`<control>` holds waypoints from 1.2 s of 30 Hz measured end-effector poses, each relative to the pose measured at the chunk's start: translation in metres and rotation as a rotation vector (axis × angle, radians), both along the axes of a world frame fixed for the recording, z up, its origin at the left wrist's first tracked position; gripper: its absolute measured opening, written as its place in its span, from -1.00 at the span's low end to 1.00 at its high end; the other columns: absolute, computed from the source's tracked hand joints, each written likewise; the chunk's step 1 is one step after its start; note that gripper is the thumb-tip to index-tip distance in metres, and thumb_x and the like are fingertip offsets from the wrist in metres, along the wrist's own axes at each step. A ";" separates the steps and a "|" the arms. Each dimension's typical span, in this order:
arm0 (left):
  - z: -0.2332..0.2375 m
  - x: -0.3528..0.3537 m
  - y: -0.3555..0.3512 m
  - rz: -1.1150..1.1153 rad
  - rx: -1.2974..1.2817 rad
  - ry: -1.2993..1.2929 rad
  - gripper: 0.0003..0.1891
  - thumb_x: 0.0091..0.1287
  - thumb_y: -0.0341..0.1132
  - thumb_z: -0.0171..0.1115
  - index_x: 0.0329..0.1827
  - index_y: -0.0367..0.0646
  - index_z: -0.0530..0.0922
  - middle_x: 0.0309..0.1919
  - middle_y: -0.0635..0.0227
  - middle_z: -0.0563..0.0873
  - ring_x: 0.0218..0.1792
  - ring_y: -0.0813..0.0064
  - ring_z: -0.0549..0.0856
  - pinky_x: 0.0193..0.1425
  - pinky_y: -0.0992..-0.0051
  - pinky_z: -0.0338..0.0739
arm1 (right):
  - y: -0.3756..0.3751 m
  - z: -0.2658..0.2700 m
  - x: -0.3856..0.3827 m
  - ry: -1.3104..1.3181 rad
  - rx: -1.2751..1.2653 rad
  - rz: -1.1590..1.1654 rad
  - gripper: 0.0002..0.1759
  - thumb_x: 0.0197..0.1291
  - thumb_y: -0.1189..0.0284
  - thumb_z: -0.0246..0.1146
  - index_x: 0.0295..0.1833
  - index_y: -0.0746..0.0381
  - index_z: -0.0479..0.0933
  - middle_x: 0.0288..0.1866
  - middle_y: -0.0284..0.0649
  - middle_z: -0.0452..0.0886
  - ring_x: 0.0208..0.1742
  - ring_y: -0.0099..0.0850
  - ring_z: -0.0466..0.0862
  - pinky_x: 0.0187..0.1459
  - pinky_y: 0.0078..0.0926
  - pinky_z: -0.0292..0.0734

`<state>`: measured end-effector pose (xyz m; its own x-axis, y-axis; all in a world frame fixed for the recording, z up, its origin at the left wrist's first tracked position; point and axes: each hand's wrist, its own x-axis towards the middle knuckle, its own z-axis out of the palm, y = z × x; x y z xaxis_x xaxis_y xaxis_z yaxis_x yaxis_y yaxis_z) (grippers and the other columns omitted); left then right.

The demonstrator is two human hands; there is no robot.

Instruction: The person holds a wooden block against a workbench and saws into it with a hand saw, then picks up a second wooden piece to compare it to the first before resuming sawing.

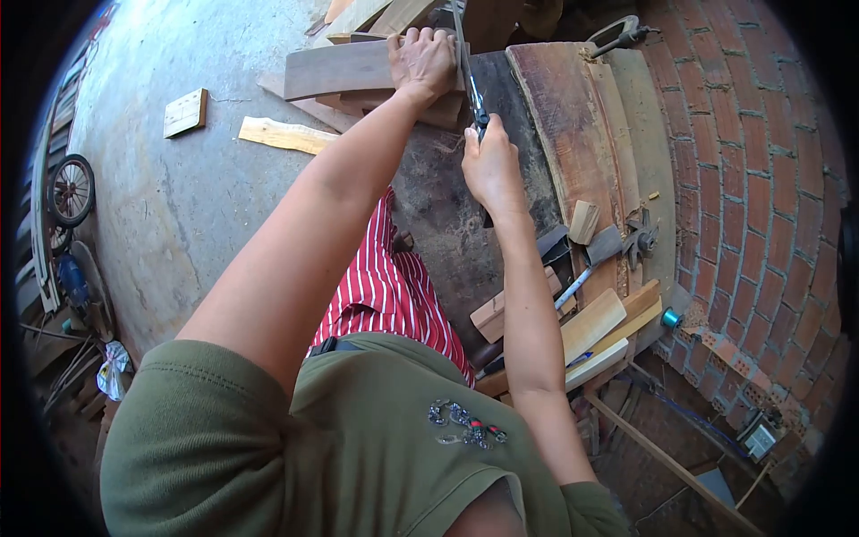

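A thick grey-brown wooden board [340, 72] lies across other timber at the top of the head view. My left hand [423, 64] presses down on its right end, fingers curled over the far edge. In my right hand [494, 166] is a handsaw [466, 67], the fingers closed around its handle. Its narrow blade points away from me and runs right beside the board's right end, close to my left fingers. Part of the handle is hidden by my right hand.
To the right lies a heavy wooden slab [564, 125] with a metal clamp [617, 38] at its far end. A hammer [591, 259] and several wood offcuts [595, 322] lie nearer me. A brick wall [743, 179] stands beyond. Wood pieces [185, 113] lie on the concrete floor.
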<state>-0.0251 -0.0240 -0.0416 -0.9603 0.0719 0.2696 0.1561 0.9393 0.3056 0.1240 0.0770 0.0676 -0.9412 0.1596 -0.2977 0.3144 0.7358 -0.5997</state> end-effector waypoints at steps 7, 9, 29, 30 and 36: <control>-0.002 -0.003 0.002 0.050 -0.005 0.006 -0.59 0.57 -0.04 -0.14 -0.07 -0.05 0.67 -0.04 0.29 0.74 0.15 0.28 0.63 0.27 0.10 0.25 | 0.006 0.038 0.090 -0.020 -0.080 -0.027 -0.73 0.47 0.39 0.07 0.09 0.38 0.36 -0.22 0.35 0.65 -0.08 0.30 0.66 -0.13 0.20 0.51; -0.001 0.003 0.005 0.057 -0.001 -0.001 -0.59 0.57 -0.05 -0.14 -0.07 -0.05 0.67 -0.04 0.29 0.74 0.14 0.28 0.63 0.27 0.11 0.25 | 0.002 0.008 0.031 -0.026 -0.017 -0.013 -0.75 0.47 0.39 0.08 0.03 0.39 0.36 -0.23 0.35 0.65 -0.11 0.30 0.66 -0.15 0.18 0.56; 0.003 0.007 0.002 -0.095 0.007 0.048 -0.65 0.55 -0.08 -0.07 -0.11 -0.03 0.68 -0.13 0.34 0.75 0.05 0.32 0.66 0.27 0.14 0.26 | -0.009 0.004 0.020 -0.003 0.013 -0.052 -0.74 0.48 0.38 0.07 0.06 0.38 0.34 -0.22 0.34 0.66 -0.11 0.29 0.67 -0.13 0.21 0.56; 0.000 0.007 0.002 -0.088 -0.012 0.082 -0.66 0.55 -0.08 -0.06 -0.13 -0.02 0.68 -0.15 0.35 0.74 0.03 0.33 0.66 0.27 0.15 0.26 | -0.011 0.008 0.027 -0.001 0.009 -0.039 -0.74 0.48 0.38 0.07 0.06 0.38 0.34 -0.22 0.34 0.66 -0.11 0.29 0.67 -0.13 0.21 0.56; 0.002 0.005 0.001 -0.096 -0.009 0.083 -0.66 0.54 -0.08 -0.04 -0.17 -0.02 0.67 -0.16 0.36 0.74 0.02 0.33 0.66 0.25 0.16 0.26 | -0.018 0.022 0.048 0.000 -0.028 -0.066 -0.76 0.50 0.39 0.04 0.08 0.35 0.31 -0.24 0.33 0.66 -0.13 0.31 0.66 -0.16 0.21 0.52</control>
<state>-0.0197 -0.0232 -0.0400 -0.9231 0.1652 0.3472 0.2700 0.9214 0.2794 0.1715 0.0587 0.0899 -0.9288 0.2128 -0.3033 0.3619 0.6964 -0.6197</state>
